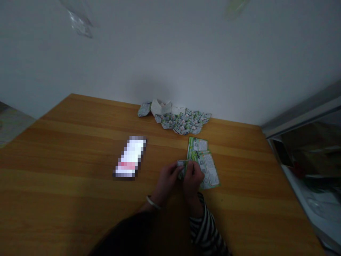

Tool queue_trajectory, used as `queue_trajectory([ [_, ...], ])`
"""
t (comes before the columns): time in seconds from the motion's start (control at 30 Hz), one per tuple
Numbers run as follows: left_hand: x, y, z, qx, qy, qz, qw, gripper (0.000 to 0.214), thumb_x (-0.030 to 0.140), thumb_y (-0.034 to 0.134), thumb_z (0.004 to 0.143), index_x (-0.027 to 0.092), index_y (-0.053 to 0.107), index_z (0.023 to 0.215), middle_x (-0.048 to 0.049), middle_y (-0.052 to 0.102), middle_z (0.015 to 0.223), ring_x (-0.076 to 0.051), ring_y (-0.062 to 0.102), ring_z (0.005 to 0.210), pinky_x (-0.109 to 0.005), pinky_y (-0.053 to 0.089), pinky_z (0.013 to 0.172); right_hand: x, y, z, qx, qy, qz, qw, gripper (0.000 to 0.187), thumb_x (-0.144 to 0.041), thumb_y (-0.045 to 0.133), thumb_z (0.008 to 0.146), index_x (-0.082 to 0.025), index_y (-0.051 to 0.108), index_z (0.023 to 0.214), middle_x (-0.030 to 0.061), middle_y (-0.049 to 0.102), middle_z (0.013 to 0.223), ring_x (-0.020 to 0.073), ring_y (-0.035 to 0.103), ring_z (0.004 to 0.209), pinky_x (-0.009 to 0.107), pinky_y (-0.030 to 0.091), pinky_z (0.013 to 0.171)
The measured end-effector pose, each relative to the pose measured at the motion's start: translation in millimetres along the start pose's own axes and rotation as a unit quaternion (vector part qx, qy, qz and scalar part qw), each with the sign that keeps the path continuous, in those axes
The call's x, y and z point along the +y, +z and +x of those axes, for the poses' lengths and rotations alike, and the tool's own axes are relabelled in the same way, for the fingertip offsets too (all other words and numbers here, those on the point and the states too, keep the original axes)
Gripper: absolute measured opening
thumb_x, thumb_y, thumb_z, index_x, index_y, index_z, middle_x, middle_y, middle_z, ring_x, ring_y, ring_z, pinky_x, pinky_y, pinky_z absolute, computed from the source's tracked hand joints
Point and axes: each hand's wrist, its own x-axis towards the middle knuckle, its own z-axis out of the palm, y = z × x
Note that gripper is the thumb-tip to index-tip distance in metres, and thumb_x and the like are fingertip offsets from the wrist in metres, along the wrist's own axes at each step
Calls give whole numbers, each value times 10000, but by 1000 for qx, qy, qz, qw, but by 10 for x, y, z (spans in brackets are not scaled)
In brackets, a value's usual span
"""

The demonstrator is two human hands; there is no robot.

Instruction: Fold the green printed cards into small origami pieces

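Between my two hands is a small folded piece of printed green-and-white paper (182,164). My left hand (168,177) pinches its left side; a pale bracelet circles that wrist. My right hand (193,176), in a striped sleeve, grips the right side, with its fingers closed and partly covering the paper. Just beyond and to the right lie printed flyers (210,170) in green and white, overlapping on the table. Farther back, against the wall, sits a cluster of many small folded paper pieces (183,122) with the same kind of print.
A phone (130,156) with a bright, blurred-out screen lies to the left on the wooden table (80,149). A white wall (170,53) rises behind the table. At the right edge stands a shelf or cabinet (306,156) with a dark phone-like object on it.
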Motion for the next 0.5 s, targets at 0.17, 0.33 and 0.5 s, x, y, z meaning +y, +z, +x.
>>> queue_trajectory([
  [0.17,-17,-36,7,13,27,54,998,245,346,568,873,164,718,808,-33,697,716,-176,607,663,-248,463,629,8,-4,79,13,53,76,996,355,-404,427,949,-227,421,640,-54,405,570,131,393,535,233,335,504],
  [0.33,83,-226,54,155,54,79,983,222,349,583,859,182,689,757,-11,668,675,-175,580,634,-244,414,595,-11,9,73,-170,88,188,963,292,-435,477,931,-208,514,751,-62,485,556,118,473,480,227,386,484],
  [0.5,120,-356,95,126,66,134,981,270,364,517,900,180,616,728,9,586,635,-156,522,599,-245,372,559,-24,-31,100,-184,99,210,955,260,-440,495,925,-198,550,848,-61,516,560,114,496,475,218,391,467],
])
